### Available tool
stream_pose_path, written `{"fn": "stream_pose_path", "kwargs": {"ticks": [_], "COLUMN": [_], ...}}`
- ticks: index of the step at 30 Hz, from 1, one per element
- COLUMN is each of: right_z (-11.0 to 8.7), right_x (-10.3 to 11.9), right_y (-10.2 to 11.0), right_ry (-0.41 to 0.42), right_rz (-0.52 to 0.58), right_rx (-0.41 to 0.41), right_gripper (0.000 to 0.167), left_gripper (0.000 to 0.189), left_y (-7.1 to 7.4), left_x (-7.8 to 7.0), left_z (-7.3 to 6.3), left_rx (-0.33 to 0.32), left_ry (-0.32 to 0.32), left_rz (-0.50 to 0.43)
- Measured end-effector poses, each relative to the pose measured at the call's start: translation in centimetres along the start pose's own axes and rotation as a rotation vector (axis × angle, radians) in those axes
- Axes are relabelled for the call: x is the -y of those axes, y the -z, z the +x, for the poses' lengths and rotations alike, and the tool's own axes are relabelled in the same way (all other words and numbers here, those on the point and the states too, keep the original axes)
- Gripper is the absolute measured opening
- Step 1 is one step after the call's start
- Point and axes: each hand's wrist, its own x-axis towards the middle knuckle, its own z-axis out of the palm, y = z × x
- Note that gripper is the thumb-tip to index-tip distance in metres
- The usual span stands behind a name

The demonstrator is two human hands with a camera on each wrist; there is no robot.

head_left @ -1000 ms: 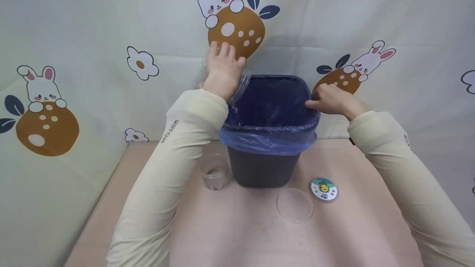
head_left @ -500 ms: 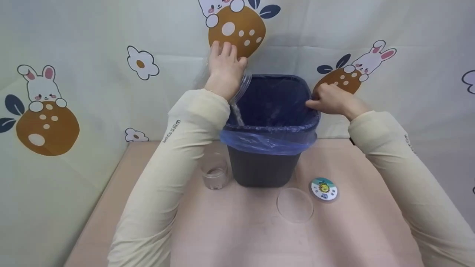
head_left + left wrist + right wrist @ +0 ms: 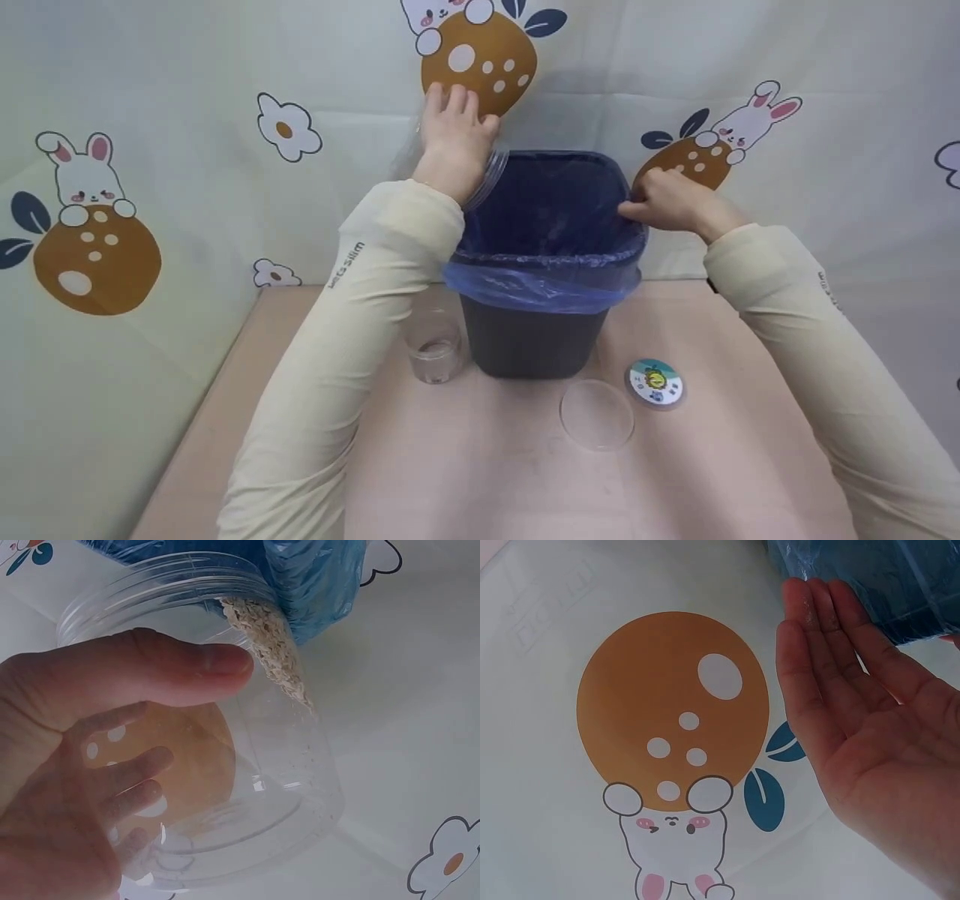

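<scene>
My left hand (image 3: 454, 146) grips a clear plastic jar (image 3: 300, 765), thumb on the near side and fingers behind it. The jar is tipped with its threaded mouth over the left side of a dark trash bin (image 3: 532, 337). Beige, oat-like flakes (image 3: 266, 645) lie along the jar's wall by the mouth. A blue liner bag (image 3: 540, 289) is folded over the bin's rim. My right hand (image 3: 671, 201) holds the bin's right rim, thumb at the inner side; its fingers (image 3: 821, 652) lie against the liner outside. The bin's bottom cannot be made out.
On the pink table (image 3: 465, 465), a small clear container (image 3: 435, 361) stands left of the bin. A clear round lid (image 3: 598, 415) and a round lid with a printed label (image 3: 655, 382) lie in front. A patterned cloth (image 3: 360, 135) hangs right behind the bin.
Half a second ago a pale stream fell from the jar into the bin; none shows in the head view now. Both hands have stayed almost in place.
</scene>
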Motion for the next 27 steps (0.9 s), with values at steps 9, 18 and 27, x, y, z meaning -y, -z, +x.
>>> {"fn": "stream_pose_path", "kwargs": {"ticks": [9,18,27], "right_z": [-0.01,0.05,-0.02], "right_x": [0.00,-0.12,-0.08], "right_y": [0.01,0.08,0.06], "right_ry": [-0.017,-0.010,-0.017], "right_rz": [0.013,0.008,0.015], "right_rx": [0.017,0.023,0.026], "right_gripper": [0.035,0.036,0.033], "left_gripper": [0.049,0.046,0.048], "left_y": [0.16,0.21,0.11], "left_x": [-0.31,-0.47,-0.75], "left_z": [0.14,0.07,0.33], "left_rx": [0.019,0.017,0.022], "left_ry": [-0.003,0.002,0.004], "left_rz": [0.031,0.038,0.053]}}
